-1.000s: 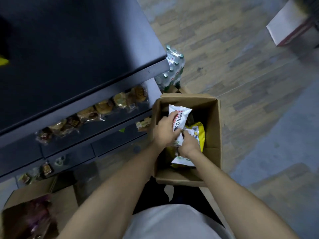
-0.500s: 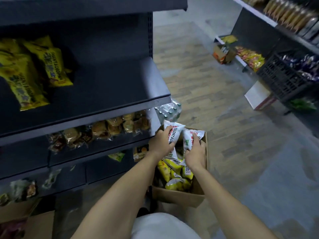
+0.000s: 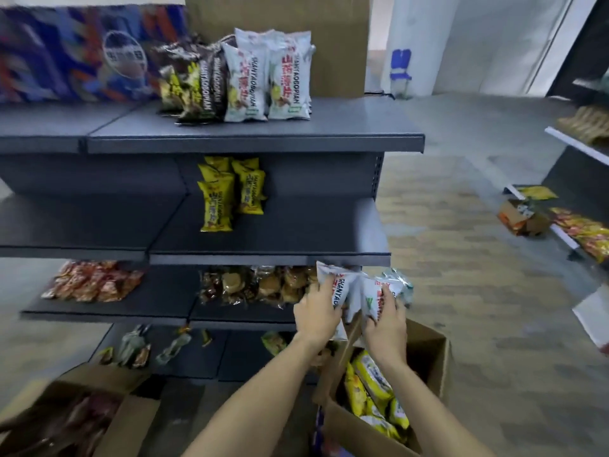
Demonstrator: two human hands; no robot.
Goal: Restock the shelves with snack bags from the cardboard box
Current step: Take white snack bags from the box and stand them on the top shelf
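My left hand grips a white snack bag with red print. My right hand grips a second white snack bag beside it. Both bags are held above the open cardboard box, just under the front edge of the middle shelf. Several yellow bags lie in the box. Matching white bags stand upright on the top shelf, next to dark bags.
Yellow bags stand on the middle shelf. Below are wrapped pastries and red packs. A second open box sits at the lower left. Another rack and a small box stand across the aisle to the right.
Both hands have lifted the two white bags up out of the box to the height of the lower shelves. My view has tilted upward, so the top shelf now shows.
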